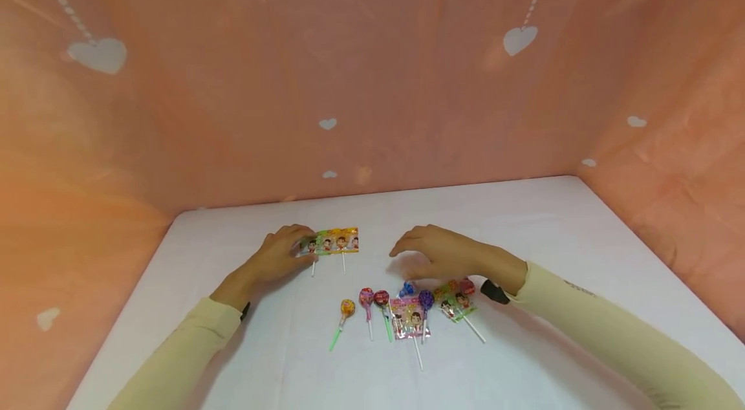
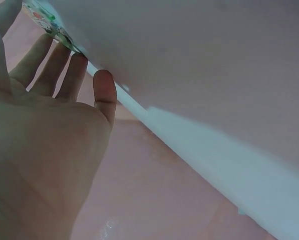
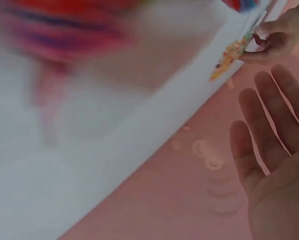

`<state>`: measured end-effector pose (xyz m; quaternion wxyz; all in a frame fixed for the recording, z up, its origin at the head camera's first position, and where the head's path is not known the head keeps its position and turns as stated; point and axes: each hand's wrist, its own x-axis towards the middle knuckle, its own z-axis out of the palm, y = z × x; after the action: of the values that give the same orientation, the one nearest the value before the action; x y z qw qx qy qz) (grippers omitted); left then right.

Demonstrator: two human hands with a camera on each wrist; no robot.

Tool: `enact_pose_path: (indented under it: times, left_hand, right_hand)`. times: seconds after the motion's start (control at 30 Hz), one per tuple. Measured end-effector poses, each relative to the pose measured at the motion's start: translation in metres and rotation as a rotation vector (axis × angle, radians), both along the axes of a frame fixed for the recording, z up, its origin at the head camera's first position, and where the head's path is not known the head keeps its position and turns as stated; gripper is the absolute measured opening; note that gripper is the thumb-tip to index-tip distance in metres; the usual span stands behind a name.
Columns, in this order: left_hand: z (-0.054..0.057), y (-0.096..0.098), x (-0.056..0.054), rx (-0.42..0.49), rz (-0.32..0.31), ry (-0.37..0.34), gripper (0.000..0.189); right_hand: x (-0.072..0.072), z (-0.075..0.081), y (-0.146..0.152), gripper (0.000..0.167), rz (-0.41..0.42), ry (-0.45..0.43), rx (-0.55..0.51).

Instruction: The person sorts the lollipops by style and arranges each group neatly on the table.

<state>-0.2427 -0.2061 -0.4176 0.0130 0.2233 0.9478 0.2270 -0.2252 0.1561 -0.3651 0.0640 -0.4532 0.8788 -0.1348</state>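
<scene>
On the left of the group, my left hand [image 1: 278, 253] holds a flat lollipop in a green wrapper [image 1: 322, 242] by its left edge, fingers above and thumb below. Its white stick points toward me. Right beside it is a flat lollipop in an orange wrapper [image 1: 347, 239]. My right hand [image 1: 439, 252] hovers with nothing in it, fingers spread and loosely bent, as the right wrist view also shows. Just below it are a blue-wrapped lollipop [image 1: 407, 289], a purple round lollipop [image 1: 426, 299], a pink flat lollipop [image 1: 410, 318] and another green flat one [image 1: 455, 304].
Nearer me on the white table [image 1: 279, 358] are a yellow round lollipop [image 1: 347, 308], a pink round one [image 1: 366, 296] and a dark red one [image 1: 381, 298]. Another red round lollipop [image 1: 467, 286] is by the right wrist. Peach cloth [image 1: 372, 86] with white hearts surrounds the table.
</scene>
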Motion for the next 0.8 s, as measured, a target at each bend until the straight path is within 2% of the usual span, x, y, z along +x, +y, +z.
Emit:
enact_pose_path:
  times: [0.27,0.53,0.8]
  left_hand:
    - [0.004,-0.001,-0.001,0.010,0.002,-0.010,0.052]
    - [0.005,-0.005,-0.003,0.003,0.016,-0.016,0.052]
    - [0.006,-0.003,-0.002,0.014,-0.008,-0.023,0.052]
  right_hand:
    - [0.023,-0.015,0.047,0.043,-0.050,-0.055,-0.026]
    - [0.035,-0.023,0.066,0.053,-0.069,-0.110,0.008]
    - [0.042,-0.027,0.083,0.061,-0.066,-0.029,0.063]
